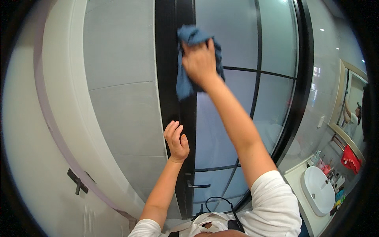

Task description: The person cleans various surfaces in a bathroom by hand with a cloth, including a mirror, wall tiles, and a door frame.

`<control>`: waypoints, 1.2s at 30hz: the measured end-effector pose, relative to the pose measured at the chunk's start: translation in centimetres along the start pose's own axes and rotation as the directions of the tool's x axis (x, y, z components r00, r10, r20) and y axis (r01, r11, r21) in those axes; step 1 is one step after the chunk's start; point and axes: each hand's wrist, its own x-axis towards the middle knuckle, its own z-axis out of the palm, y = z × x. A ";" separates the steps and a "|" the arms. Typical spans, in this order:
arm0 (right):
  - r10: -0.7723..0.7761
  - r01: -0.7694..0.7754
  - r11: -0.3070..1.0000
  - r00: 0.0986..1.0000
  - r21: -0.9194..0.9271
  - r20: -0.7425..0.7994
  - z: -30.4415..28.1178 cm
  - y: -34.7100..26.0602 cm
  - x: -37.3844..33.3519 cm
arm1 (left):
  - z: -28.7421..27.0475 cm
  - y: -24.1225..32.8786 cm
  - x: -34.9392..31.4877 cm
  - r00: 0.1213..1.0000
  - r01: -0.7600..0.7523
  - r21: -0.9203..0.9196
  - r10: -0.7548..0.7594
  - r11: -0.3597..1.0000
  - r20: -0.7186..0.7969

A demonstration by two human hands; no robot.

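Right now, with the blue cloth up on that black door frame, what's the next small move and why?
Probably drag the blue cloth straight down the black door frame. The right hand presses it high against the frame beside the frosted glass, and a long stretch of frame runs below it. The left hand rests flat on that frame lower down, so it would likely need to shift aside first.

My arms are bare from fingers to upper arm. Short white sleeves (272,201) behind both hands; black cable (221,199) loops at my white-shirted chest.
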 end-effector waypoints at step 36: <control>-0.020 -0.006 0.971 0.994 -0.238 -0.108 -6.2 19.7 -2.4 | 9.3 1.7 5.8 0.992 -0.078 0.207 0.097 0.975 -0.080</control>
